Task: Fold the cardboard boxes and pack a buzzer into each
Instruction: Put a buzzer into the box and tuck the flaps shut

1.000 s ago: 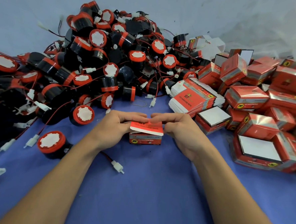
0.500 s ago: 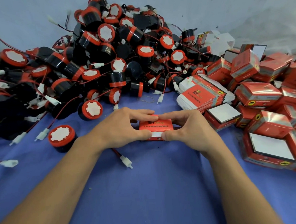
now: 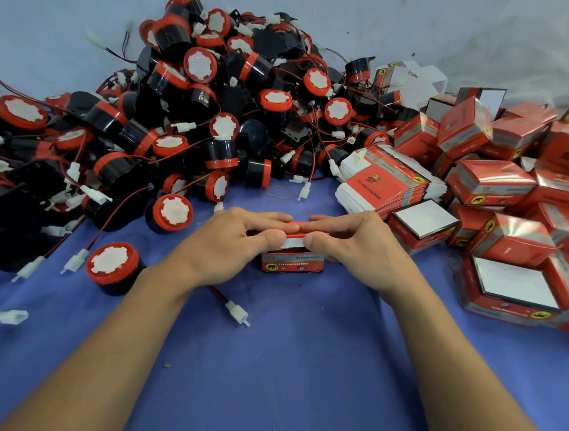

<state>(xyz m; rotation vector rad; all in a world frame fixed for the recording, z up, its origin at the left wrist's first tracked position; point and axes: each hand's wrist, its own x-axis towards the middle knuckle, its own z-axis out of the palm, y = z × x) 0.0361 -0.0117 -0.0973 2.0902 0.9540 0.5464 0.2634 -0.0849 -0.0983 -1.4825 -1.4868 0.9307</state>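
While the small red box (image 3: 292, 265) sits on the blue cloth (image 3: 284, 365) right in front of me, I have both hands on its top. My left hand (image 3: 228, 245) and right hand (image 3: 351, 249) each pinch the lid flap (image 3: 293, 243), with fingers laid flat over it and thumbs at its white front edge. I judge this to be the closing step. Something dark shows under the flap, but I cannot tell if it is a buzzer. Next I need to press the flap down and tuck its lip inside the front wall, evenly from both sides so it does not crease.

The buzzer pile (image 3: 216, 111) rises behind on the left. A stack of flat boxes (image 3: 385, 185) lies behind my right hand, and folded boxes (image 3: 495, 181) crowd the right side. A loose buzzer (image 3: 112, 264) and a white connector (image 3: 237, 312) lie near my left wrist, where the wire could snag when the box moves off.
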